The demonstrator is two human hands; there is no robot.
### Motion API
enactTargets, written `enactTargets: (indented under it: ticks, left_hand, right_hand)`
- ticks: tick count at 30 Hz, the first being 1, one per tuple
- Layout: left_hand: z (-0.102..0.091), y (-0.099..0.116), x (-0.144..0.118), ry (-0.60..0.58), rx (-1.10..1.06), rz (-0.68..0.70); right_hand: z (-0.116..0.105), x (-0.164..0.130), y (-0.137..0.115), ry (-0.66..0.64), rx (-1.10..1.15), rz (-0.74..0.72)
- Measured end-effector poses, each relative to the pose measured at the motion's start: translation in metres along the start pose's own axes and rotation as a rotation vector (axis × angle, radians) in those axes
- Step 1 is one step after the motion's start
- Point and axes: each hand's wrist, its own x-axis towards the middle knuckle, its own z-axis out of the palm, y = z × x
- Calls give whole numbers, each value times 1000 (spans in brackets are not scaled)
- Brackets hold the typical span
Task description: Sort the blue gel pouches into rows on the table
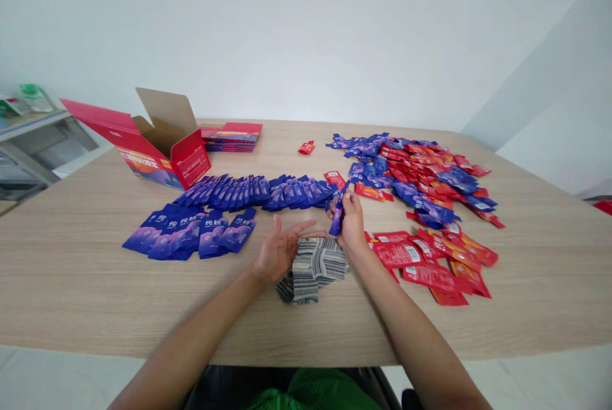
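Pinching a blue sachet [337,213] upright in right hand [352,224], probably to add to sorted blue row [258,192]; left hand [280,250] open, empty, palm up beside striped cloth [313,261].

The right hand [352,226] grips a blue sachet [337,215] upright above a striped cloth [313,263] on the tabletop [535,282]. The left hand [277,250] lies open, palm up, beside the cloth.

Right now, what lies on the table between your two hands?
In the head view, a striped grey cloth lies between the open left hand and the right hand, which holds a blue sachet. Both hands border the cloth.
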Motion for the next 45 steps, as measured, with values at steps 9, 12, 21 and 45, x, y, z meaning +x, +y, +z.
enactTargets:
  ticks: [9,12,21,45]
  left_hand:
    - [-8,-6,2,234,835,457]
    - [-6,-5,-1,298,889,458]
    - [13,-22,0,257,524,304]
    - [-10,1,12,229,499,494]
  right_hand:
    - [27,-29,-12,-249,429,227]
    - [32,-33,-13,-222,374,238]
    - [31,-32,-11,-233,262,265]
    - [32,-44,10,-198,-511,-195]
